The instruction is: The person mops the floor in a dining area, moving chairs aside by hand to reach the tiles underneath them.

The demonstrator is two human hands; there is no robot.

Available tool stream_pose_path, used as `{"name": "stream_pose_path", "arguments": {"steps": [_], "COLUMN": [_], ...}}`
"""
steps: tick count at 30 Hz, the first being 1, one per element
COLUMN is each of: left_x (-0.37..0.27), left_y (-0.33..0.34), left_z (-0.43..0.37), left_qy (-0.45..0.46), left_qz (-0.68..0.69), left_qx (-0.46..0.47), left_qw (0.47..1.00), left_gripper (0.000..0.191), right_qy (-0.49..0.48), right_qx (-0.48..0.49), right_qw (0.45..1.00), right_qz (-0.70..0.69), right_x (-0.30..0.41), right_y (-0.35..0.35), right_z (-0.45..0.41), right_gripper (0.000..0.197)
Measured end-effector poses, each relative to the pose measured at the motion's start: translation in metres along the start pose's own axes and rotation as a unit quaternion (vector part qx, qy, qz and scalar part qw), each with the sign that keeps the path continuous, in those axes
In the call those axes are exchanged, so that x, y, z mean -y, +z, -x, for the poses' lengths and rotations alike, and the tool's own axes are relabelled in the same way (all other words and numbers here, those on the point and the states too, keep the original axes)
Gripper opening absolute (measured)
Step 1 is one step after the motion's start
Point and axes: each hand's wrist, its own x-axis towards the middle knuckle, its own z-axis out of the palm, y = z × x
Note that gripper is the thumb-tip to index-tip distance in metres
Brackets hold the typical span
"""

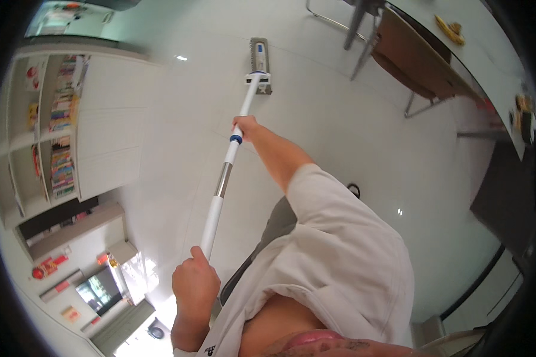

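A flat mop's white pole (pixel 212 218) runs from lower left up to its grey, oblong head (pixel 260 58) on the pale tiled floor. My right hand (pixel 245 127), arm stretched forward, is closed around the pole just above a blue collar in the picture, towards the mop head. Nearer to me, my left hand (pixel 196 276) grips the pole's upper end, thumb along it. A metallic section (pixel 224 180) of the pole shows between my hands. The fingers of both hands are partly hidden.
At the right, a brown chair (pixel 411 58) with metal legs stands by a table (pixel 487 58) that bears bananas (pixel 451 32). White shelves (pixel 78 165) with books line the left side, above a television (pixel 99 290) in the picture. A dark panel (pixel 507 192) stands at the far right.
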Motion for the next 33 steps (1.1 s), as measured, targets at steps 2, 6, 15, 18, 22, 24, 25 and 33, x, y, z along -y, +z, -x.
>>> {"name": "stream_pose_path", "arguments": {"steps": [2, 6, 15, 18, 22, 24, 25, 33], "left_x": [0.009, 0.046, 0.025, 0.001, -0.028, -0.043, -0.050, -0.135], "left_y": [-0.012, -0.031, -0.027, -0.023, -0.011, 0.001, 0.010, 0.073], "left_z": [0.017, 0.063, 0.181, 0.222, 0.228, 0.238, 0.246, 0.269], "left_qy": [-0.014, -0.073, 0.041, 0.056, 0.109, 0.116, 0.125, 0.221], "left_qz": [0.009, 0.030, 0.110, 0.104, 0.067, 0.056, 0.060, 0.076], "left_qx": [0.003, 0.036, 0.003, 0.037, 0.058, 0.057, 0.057, 0.085], "left_qw": [1.000, 0.996, 0.993, 0.992, 0.990, 0.990, 0.989, 0.969], "left_gripper": [0.023, 0.035, 0.018, 0.015, 0.013, 0.012, 0.013, 0.020], "right_qy": [0.011, 0.038, 0.114, 0.144, 0.144, 0.140, 0.142, 0.060], "right_qx": [0.047, 0.037, -0.063, -0.089, -0.130, -0.153, -0.164, -0.214], "right_qw": [0.999, 0.998, 0.991, 0.985, 0.980, 0.976, 0.975, 0.971], "right_qz": [-0.005, 0.027, 0.004, -0.005, -0.053, -0.067, -0.052, -0.091], "right_x": [0.011, -0.010, -0.055, -0.065, -0.052, -0.037, -0.035, -0.025], "right_y": [-0.001, -0.009, -0.175, -0.234, -0.318, -0.341, -0.355, -0.493], "right_z": [0.025, 0.081, 0.226, 0.271, 0.306, 0.336, 0.348, 0.376], "right_gripper": [0.007, 0.007, 0.006, 0.014, 0.019, 0.019, 0.019, 0.008]}}
